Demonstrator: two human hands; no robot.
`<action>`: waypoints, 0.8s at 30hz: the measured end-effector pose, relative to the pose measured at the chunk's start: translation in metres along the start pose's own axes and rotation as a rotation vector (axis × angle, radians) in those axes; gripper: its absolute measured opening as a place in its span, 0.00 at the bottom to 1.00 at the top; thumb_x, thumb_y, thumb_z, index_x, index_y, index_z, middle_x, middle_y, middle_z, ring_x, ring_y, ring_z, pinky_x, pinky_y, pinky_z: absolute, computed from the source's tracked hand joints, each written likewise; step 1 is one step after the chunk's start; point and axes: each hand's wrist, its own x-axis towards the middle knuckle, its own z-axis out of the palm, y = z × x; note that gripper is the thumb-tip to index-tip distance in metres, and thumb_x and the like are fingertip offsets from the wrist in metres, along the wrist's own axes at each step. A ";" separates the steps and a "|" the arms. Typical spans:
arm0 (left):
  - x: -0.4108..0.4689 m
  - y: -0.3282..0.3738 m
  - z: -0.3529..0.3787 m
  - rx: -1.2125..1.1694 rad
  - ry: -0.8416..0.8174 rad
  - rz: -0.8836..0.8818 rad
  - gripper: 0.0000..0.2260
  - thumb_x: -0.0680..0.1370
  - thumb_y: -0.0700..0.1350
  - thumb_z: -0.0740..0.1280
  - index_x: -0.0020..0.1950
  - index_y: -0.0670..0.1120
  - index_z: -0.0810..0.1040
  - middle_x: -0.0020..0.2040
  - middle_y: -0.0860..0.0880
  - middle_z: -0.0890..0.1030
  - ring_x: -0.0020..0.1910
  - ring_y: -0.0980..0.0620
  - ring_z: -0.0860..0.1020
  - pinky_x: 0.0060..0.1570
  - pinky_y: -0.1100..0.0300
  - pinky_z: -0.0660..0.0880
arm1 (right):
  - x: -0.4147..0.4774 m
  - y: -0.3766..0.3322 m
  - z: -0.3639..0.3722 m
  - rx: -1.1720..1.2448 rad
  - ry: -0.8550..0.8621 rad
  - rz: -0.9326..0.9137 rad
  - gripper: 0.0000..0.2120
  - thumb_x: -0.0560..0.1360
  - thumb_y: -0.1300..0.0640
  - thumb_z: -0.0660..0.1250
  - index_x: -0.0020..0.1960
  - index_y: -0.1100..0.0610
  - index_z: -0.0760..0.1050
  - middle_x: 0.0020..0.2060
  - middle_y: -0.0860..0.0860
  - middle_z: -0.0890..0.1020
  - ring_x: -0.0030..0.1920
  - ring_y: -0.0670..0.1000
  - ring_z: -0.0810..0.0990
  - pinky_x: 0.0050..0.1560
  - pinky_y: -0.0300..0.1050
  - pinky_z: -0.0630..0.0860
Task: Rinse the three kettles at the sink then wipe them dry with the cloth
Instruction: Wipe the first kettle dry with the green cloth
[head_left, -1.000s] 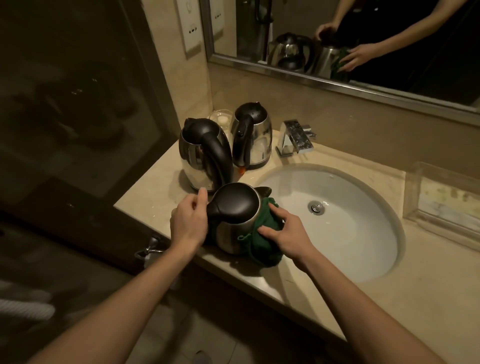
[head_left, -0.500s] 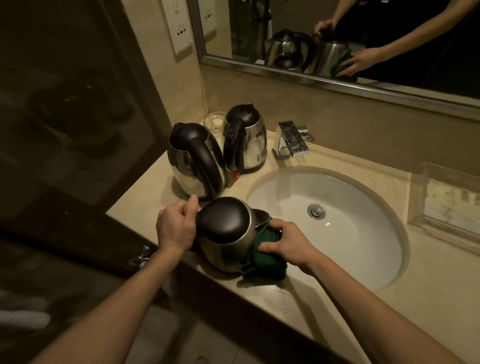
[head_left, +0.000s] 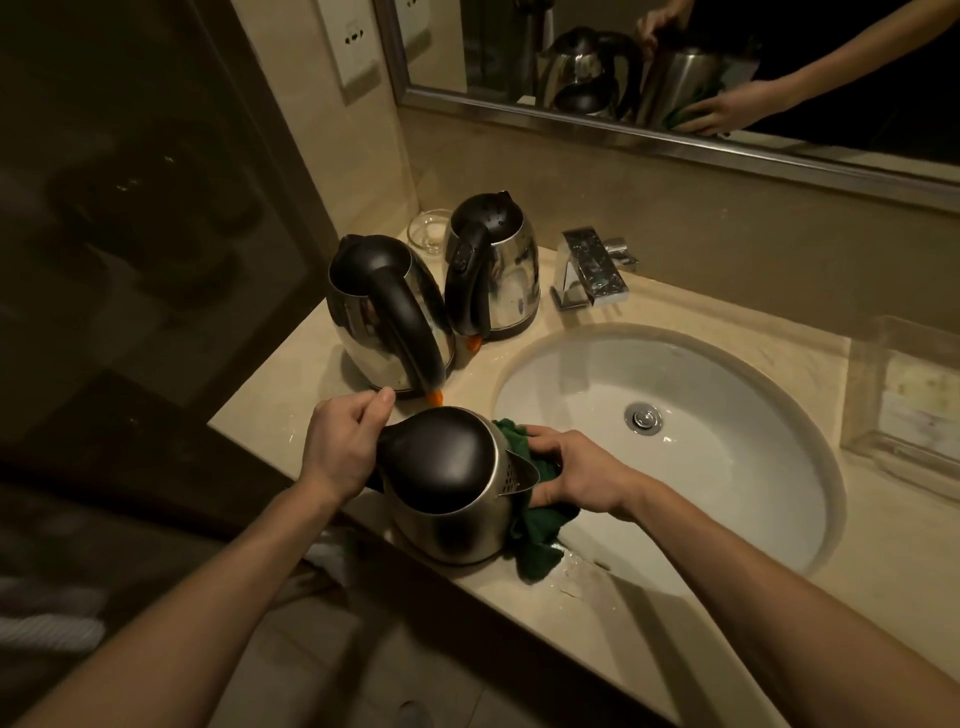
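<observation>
Near kettle (head_left: 452, 493): stainless body, black lid, standing at the front edge of the table (head_left: 291, 395), just left of the sink (head_left: 727, 467), spout turned toward the basin. Left hand (head_left: 345, 447): fingers closed around the kettle's black handle, thumb raised. Right hand (head_left: 582, 475): fingers curled together, pressing a green cloth (head_left: 535, 540) against the kettle's right side below the spout; the cloth's lower end trails onto the wet table. Second kettle (head_left: 387, 317) and third kettle (head_left: 493, 270): upright side by side at the back left, handles facing forward, apart from both hands. Behind them, a small glass (head_left: 428, 231) by the wall. Tap (head_left: 589, 270): behind the basin. Mirror (head_left: 675, 78): reflects kettles and hands.
</observation>
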 end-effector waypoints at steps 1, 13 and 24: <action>0.000 0.000 0.000 0.003 0.000 0.000 0.25 0.75 0.63 0.55 0.28 0.45 0.69 0.26 0.41 0.69 0.28 0.43 0.68 0.33 0.40 0.68 | 0.001 -0.001 -0.002 0.015 -0.007 -0.007 0.25 0.64 0.59 0.79 0.60 0.54 0.80 0.69 0.46 0.69 0.65 0.52 0.73 0.64 0.50 0.74; 0.003 -0.002 0.002 -0.004 0.011 0.025 0.27 0.76 0.61 0.55 0.28 0.40 0.72 0.27 0.34 0.72 0.30 0.36 0.71 0.35 0.40 0.68 | 0.025 -0.028 -0.031 0.141 -0.261 -0.085 0.29 0.71 0.71 0.69 0.70 0.55 0.71 0.72 0.41 0.63 0.67 0.47 0.69 0.62 0.45 0.75; 0.006 -0.007 0.001 0.038 -0.029 0.059 0.25 0.77 0.60 0.55 0.29 0.43 0.72 0.26 0.41 0.72 0.28 0.41 0.71 0.32 0.42 0.69 | 0.035 -0.013 -0.031 0.249 -0.384 -0.031 0.30 0.71 0.68 0.70 0.71 0.54 0.69 0.73 0.46 0.66 0.67 0.54 0.72 0.65 0.55 0.72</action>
